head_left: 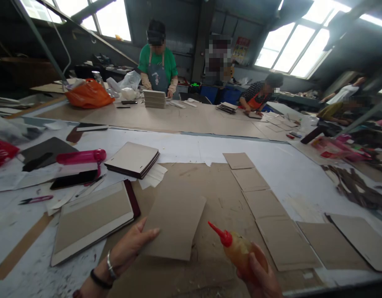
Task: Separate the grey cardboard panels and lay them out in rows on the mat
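My left hand lies flat with fingers stretched out on the near left edge of a grey cardboard sheet, which rests on a brown paper mat. My right hand is wrapped round a glue bottle with a red nozzle that points up and left toward the sheet. A row of similar cardboard pieces runs from the middle of the table toward the near right. To the left of the sheet lies a stack of covers with a dark red spine.
A second stack of covers, a pink bottle, a black phone and small scissors lie at the left. Across the table a person in green stands by a stack of boards, and another person leans over work.
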`<action>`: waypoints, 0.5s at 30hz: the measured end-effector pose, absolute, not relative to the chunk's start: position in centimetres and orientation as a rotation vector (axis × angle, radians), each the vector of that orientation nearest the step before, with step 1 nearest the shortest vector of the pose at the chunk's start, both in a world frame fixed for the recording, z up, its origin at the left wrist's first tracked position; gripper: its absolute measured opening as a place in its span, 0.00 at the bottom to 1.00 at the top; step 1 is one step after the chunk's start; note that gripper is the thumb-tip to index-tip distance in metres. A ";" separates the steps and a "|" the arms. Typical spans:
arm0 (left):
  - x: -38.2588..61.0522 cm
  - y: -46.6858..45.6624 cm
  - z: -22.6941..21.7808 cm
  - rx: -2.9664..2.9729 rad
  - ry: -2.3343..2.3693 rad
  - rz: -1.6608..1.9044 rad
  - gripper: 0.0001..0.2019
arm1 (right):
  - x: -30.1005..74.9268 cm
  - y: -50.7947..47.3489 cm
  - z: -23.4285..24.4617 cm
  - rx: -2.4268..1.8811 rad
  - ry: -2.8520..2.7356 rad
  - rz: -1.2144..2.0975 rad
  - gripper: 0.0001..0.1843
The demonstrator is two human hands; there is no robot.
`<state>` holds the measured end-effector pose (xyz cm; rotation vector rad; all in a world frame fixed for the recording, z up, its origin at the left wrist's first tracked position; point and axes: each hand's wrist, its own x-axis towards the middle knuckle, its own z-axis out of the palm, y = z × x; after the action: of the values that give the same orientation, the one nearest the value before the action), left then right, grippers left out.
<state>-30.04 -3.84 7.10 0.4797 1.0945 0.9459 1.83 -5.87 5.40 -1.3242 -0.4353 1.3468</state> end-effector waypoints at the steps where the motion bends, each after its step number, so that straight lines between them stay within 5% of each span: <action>1: -29.7 -4.2 7.9 0.452 1.084 0.956 0.33 | 1.7 -5.4 6.2 -1.322 -0.502 1.319 0.29; 15: -27.1 -4.0 12.2 0.311 1.234 0.962 0.57 | 4.7 0.9 13.4 -1.495 -1.236 0.797 0.30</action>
<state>-27.06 -4.03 12.18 0.3107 1.2345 0.9621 4.72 0.90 13.41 -1.4949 -1.2363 0.7967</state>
